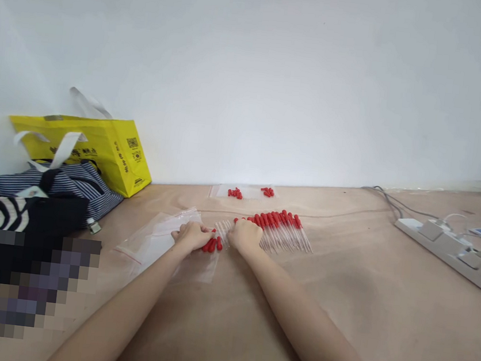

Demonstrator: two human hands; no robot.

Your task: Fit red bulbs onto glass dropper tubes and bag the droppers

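L hand is at the small pile of red bulbs by the clear plastic bags, fingers bent in close — can't tell if it grips one. R hand is curled narrow at the L end of the row of droppers, red tops toward the wall, clear tubes toward the person; can't tell what's btwn its fingers. A flat clear bag w/ two red clusters lies beyond, near the wall. Yellow bag far L, power strip far R — all on the table.
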